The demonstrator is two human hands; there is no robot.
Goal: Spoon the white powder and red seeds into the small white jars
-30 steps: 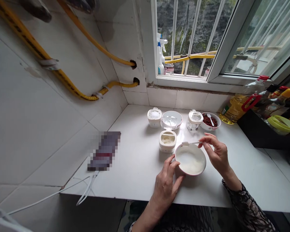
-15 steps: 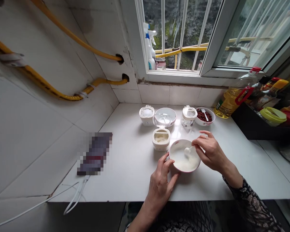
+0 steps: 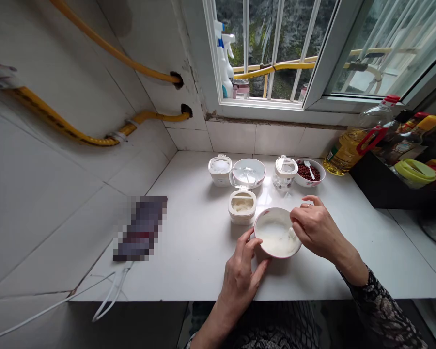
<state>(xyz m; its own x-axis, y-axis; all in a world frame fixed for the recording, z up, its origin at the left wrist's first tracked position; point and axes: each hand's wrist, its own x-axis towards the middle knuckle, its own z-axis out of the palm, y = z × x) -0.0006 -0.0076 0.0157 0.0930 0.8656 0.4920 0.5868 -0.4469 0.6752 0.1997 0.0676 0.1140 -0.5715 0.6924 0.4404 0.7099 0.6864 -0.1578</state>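
You are steadying the white bowl (image 3: 272, 210) between your hands, your left hand (image 3: 241, 286) spread with its fingers against the bowl's near-left rim, while your curled right hand (image 3: 315, 231), reaching in from the right, is pinching a small spoon (image 3: 292, 233) inside the bowl.

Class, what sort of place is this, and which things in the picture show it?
Probably a home kitchen: a bottle of cooking oil, yellow gas hoses on the tiled wall, and a white counter.
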